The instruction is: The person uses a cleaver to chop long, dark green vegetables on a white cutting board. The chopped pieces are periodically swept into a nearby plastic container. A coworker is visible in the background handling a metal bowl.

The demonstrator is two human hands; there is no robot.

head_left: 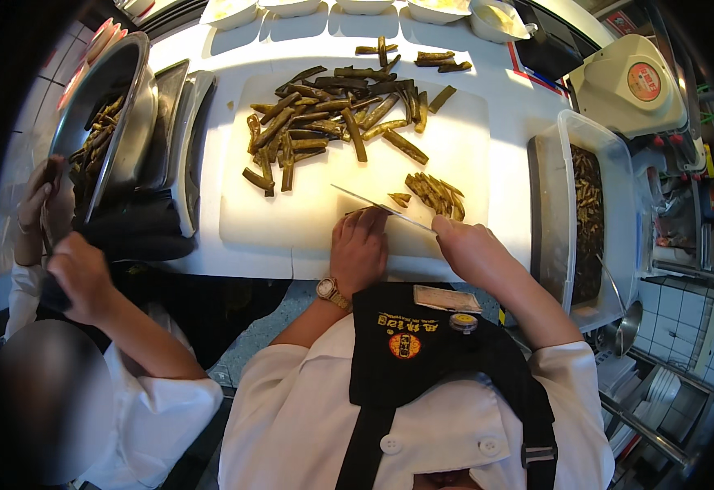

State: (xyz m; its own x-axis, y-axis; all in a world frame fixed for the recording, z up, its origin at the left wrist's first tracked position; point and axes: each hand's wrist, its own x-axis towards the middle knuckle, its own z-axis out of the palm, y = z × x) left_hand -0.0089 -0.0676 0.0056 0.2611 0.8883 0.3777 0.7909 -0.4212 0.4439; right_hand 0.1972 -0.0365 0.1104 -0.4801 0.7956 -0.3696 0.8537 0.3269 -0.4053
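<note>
Black apron, yellow lettering; knife in right grip

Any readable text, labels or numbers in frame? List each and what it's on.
Wording withheld; locations only:
Black apron: yellow lettering, round red-and-yellow emblem.
Cream machine: round red sticker, lettered.
Apron's rectangular tag: too small to read.
Wristwatch dial: too small.
Knife blade: none legible.

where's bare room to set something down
Bare: the lower left of the cutting board, below the vegetable pile and beside the left hand; the narrow table strip between board and the dark edge by the plastic bin. Crowded: the board's upper middle, plus around the knife, right hand and cut pieces.
</note>
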